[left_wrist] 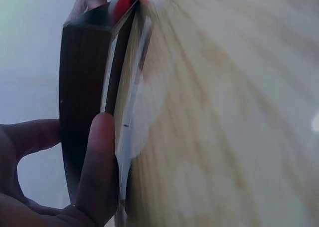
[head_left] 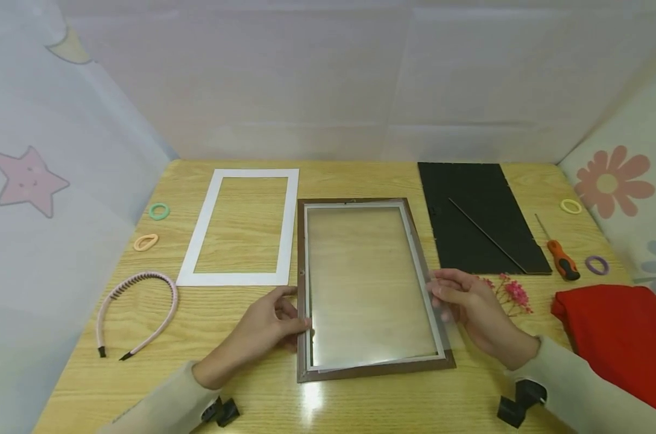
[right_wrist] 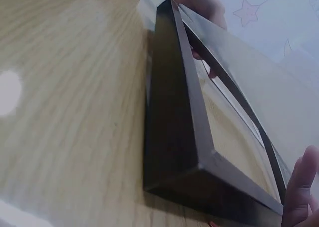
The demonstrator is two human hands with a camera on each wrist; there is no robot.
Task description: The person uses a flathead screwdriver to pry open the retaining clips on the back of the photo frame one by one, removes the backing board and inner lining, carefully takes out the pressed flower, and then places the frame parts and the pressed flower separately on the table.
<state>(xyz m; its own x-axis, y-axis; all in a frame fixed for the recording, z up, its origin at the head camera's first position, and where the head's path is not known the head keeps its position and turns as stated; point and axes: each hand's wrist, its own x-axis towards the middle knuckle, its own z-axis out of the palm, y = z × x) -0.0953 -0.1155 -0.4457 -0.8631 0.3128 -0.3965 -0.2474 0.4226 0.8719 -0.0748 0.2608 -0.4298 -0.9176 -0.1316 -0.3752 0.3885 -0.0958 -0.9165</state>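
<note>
A brown picture frame (head_left: 302, 241) with a pale inner lip lies in the middle of the table in the head view. My left hand (head_left: 260, 334) grips its left side bar, thumb on the inner edge, as the left wrist view shows from close up. A clear sheet (right_wrist: 259, 77) slants over the opening in the right wrist view. My right hand (head_left: 471, 307) pinches the right edge of that sheet, just beyond the frame's right bar. Some fingertips of both hands are hidden behind the frame or the sheet.
On the left lie a white mat (head_left: 238, 279), a pink headband (head_left: 173, 295) and green and peach rings. To the right are a black board (head_left: 469, 187) bearing a thin rod, a screwdriver (head_left: 561, 256), pink flowers (head_left: 517, 293), purple and yellow rings, and red cloth (head_left: 621, 337).
</note>
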